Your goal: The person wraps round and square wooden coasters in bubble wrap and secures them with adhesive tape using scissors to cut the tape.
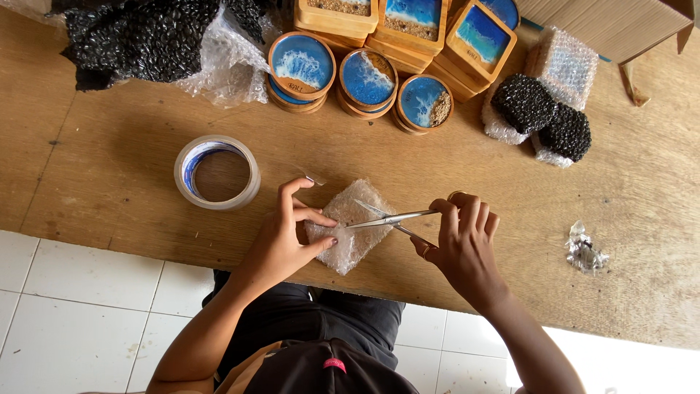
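Now you are pinching the bubble-wrapped bundle (350, 233) at the table's (117, 182) near edge with your left hand (288, 237), while your right hand (459, 237) is gripping opened scissors (390, 219) above it; the closing snip probably needs steadiness.

square coasters (408, 22) cropped, parcel's (350, 222) contents hidden

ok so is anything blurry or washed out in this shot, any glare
Head view: sharp across the wooden table, with soft, even light and faint shadows. The scissors in the right hand glint mildly; the white floor tiles at lower right are overexposed. The left hand and bubble-wrapped parcel are in focus.
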